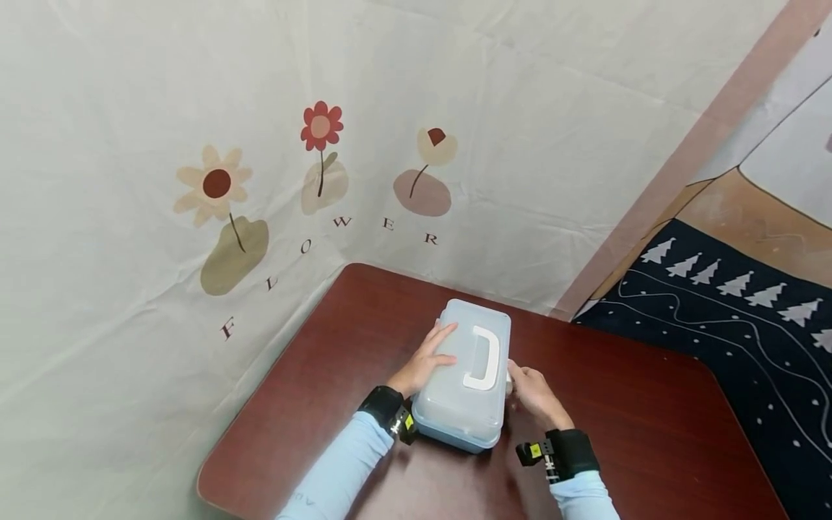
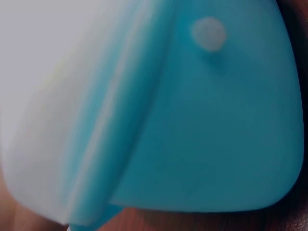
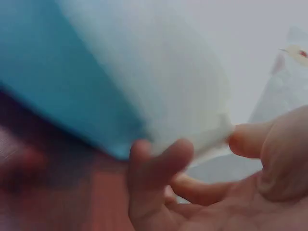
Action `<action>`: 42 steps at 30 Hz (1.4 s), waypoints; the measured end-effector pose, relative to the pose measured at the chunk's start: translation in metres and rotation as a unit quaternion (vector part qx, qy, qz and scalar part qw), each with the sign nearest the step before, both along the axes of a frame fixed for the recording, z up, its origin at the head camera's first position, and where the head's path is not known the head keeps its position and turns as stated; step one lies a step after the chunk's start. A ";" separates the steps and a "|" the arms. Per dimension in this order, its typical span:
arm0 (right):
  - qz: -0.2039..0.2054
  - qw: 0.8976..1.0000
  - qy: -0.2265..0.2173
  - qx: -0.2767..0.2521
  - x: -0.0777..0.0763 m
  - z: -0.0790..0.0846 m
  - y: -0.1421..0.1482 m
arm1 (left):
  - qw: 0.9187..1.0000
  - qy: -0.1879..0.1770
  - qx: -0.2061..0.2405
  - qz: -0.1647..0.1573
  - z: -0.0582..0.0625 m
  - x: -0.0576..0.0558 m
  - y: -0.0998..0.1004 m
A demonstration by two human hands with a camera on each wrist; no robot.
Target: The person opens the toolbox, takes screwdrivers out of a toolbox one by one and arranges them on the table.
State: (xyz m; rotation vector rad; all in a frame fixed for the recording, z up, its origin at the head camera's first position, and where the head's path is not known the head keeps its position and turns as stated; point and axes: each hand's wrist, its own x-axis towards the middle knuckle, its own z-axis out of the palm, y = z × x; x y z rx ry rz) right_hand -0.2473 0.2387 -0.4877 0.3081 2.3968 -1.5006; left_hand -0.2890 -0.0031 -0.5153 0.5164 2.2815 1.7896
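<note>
A storage box [image 1: 464, 339] with a translucent lid, a blue base and a white carrying handle [image 1: 494, 354] sits closed on the table. My left hand [image 1: 421, 367] rests on its left side, fingers spread and fairly straight over the lid's edge. In the left wrist view the blue base [image 2: 207, 130] fills much of the picture, and that hand is out of sight. On the opposite side, my right hand [image 1: 536, 396] pinches the white latch [image 3: 209, 138] between thumb and fingers, as the right wrist view shows up close.
The box stands on a reddish-brown table [image 1: 624, 404] with rounded corners. Behind it hangs a pale cloth [image 1: 533, 159] printed with flowers and letters. A dark blue cloth [image 1: 734, 339] with white trees hangs at the right.
</note>
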 end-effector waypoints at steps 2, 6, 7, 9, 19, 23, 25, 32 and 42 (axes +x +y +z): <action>0.005 1.000 0.009 0.005 0.000 0.006 0.001 | 1.000 0.001 0.003 0.001 0.001 0.000 -0.001; 0.029 0.999 0.011 0.010 0.000 0.010 0.005 | 1.000 -0.004 0.003 0.006 0.002 0.000 -0.001; 0.033 0.999 0.010 0.014 0.000 0.010 0.006 | 1.000 -0.005 0.002 0.006 0.001 0.001 -0.001; 0.034 0.999 0.005 0.021 0.001 0.009 0.011 | 1.000 -0.007 0.000 0.004 0.001 0.001 -0.001; 0.004 0.982 0.055 0.178 0.001 -0.001 0.027 | 1.000 0.001 0.000 0.003 -0.001 0.002 0.000; 0.002 0.970 0.065 0.234 0.000 -0.008 0.025 | 1.000 0.003 0.000 0.007 -0.002 0.002 -0.001; -0.005 0.972 0.061 0.226 0.002 -0.010 0.024 | 1.000 0.003 -0.001 0.006 -0.002 0.002 0.000; 0.011 0.996 0.032 0.080 -0.001 -0.015 0.015 | 1.000 0.008 0.003 -0.002 -0.002 0.000 0.001; 0.050 0.997 0.033 0.056 0.003 -0.006 0.003 | 1.000 0.010 0.002 -0.001 -0.002 0.000 0.003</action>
